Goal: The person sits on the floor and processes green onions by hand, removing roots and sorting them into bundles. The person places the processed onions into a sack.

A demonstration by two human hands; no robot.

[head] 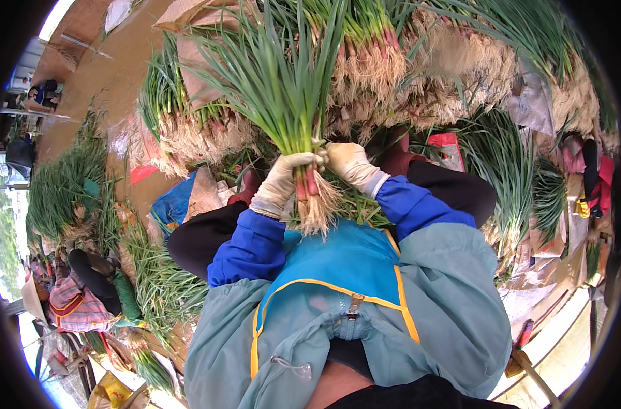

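My left hand (279,185), in a pale glove, is wrapped around a bunch of green onions (304,128) at the stems. Its long green leaves point away from me. The reddish stem ends and pale stringy roots (318,202) hang below the grip, over my blue apron (341,255). My right hand (350,162), also gloved, is curled against the right side of the bunch, close to the left fingertips. What its fingers pinch, if anything, is hidden. Loose green trimmings (359,207) lie between my legs, beneath the hands.
Rooted onion bundles (374,56) are piled ahead, with another heap (203,133) front left. More onions (504,174) stand at right. A blue sheet (175,199) lies by my left knee. At left, a person in a plaid shirt (80,301) sits beside scattered leaves (162,281).
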